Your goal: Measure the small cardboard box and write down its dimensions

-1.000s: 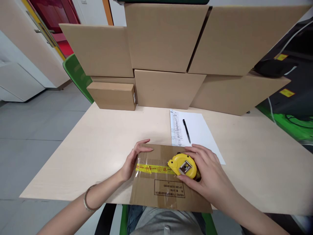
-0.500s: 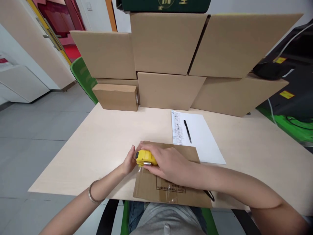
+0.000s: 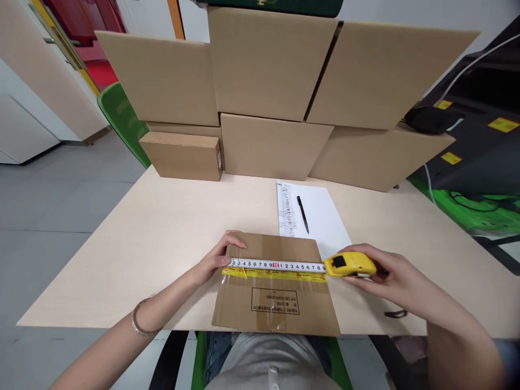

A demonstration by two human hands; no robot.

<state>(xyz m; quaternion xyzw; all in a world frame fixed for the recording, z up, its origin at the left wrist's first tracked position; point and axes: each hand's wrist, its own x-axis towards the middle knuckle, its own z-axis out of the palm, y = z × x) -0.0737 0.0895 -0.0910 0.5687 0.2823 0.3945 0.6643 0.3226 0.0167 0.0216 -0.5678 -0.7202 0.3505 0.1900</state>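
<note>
A brown cardboard box (image 3: 252, 317) with printed text and yellow packing tape lies on the table in front of me. Stretched across its top from left to right is the white blade of a tape measure (image 3: 350, 264). My right hand (image 3: 379, 271) grips the yellow case just past the box's right edge. At the left edge, my left hand (image 3: 221, 253) pinches the blade's end against the box, its fingers resting over the box's far left corner. The hook at the blade's tip is hidden by that hand.
White paper (image 3: 320, 211) with a printed strip bears a black pen (image 3: 303, 215) beyond the box. A small carton (image 3: 182, 157) stands at the back left, before tall cardboard panels (image 3: 272, 146). A dark loop (image 3: 395, 314) lies near the front right edge.
My right hand has carried the tape measure case to the right, drawing the blade out across the box. My left hand stays at the left edge. The view has shifted slightly.
</note>
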